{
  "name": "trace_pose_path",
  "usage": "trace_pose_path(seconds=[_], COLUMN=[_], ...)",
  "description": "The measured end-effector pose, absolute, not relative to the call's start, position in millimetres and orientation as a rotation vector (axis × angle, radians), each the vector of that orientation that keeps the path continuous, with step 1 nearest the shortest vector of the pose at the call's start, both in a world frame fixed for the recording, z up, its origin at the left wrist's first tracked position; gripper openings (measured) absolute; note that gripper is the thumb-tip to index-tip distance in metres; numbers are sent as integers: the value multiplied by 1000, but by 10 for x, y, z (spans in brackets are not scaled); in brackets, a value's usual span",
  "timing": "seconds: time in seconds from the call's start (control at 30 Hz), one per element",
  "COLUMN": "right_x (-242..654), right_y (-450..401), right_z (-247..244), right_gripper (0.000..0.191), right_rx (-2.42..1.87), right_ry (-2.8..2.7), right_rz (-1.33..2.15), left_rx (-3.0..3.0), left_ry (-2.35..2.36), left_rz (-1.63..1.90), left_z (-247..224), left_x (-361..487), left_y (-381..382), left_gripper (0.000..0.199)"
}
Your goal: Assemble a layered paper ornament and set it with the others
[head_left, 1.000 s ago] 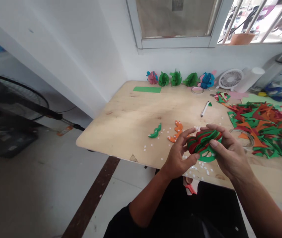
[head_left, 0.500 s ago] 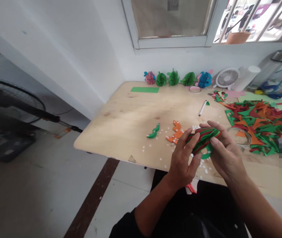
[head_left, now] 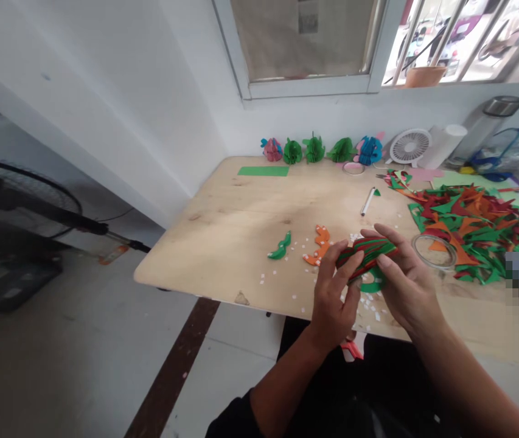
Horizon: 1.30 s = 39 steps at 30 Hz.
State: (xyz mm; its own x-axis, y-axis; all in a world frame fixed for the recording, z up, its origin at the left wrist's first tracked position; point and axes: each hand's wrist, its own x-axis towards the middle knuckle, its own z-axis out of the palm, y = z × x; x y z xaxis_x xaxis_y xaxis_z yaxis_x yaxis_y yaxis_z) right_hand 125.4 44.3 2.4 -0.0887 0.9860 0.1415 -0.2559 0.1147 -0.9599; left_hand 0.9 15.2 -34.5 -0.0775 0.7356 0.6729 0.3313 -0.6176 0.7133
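Between both hands, above the table's front part, is a layered paper piece [head_left: 371, 250] in red, green and orange. My left hand [head_left: 336, 295] pinches its left end with fingers and thumb. My right hand [head_left: 412, 286] grips its right end, thumb on the near side. Under the piece a green curved paper shape [head_left: 372, 282] shows, partly hidden. To the left lie an orange wavy paper shape [head_left: 321, 243] and a green one [head_left: 280, 246], both dotted with small white squares. More white squares are scattered on the wood around them.
The wooden table [head_left: 213, 231] holds a pile of paper scraps [head_left: 482, 225] at right, a tape roll [head_left: 433, 252] and a white pen [head_left: 367, 201]. Along the wall stand folded paper figures [head_left: 314, 148], a small fan [head_left: 409, 146] and a bottle [head_left: 487, 128]. A green strip [head_left: 263, 171] lies at the back.
The camera view has shifted slightly. The layered paper piece looks more spread and tilted between my fingers; both hands keep hold of it.
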Motion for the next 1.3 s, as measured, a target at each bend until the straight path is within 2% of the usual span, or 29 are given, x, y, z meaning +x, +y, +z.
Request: trace_pose_path(seconds=[0.27,0.5,0.57,0.7,0.83,1.07,1.3], right_x=[1215,1230,1237,1243,1255,1251,1157], right_y=[389,380,383,389,390,379,389], right_z=[-24,-102,-112,-121,-118,-99,-66], right_gripper=[47,51,51,51,51,52,49], right_rx=[-938,-1005,-1012,-1023,-1011,-1011,-1060], right_ry=[-1424,-1578,-1605,-1636,-1656,-1626,-1626], right_rz=[997,743,725,706,708,710,556], left_rx=[1589,1453,1426,1499,1598,1680,1690], left_ry=[1268,1129,1071,1040,1061,1079,1075], left_rz=[1897,1739,1676,1505,1429,1514,1559], left_z=[-284,-239,-204,-125,-110,-143,-181], left_x=[102,-13,-66,-178,-265,-268,-248], left_y=[158,209,222,249,279,284,306], left_gripper=[28,11,16,39,50,45,39])
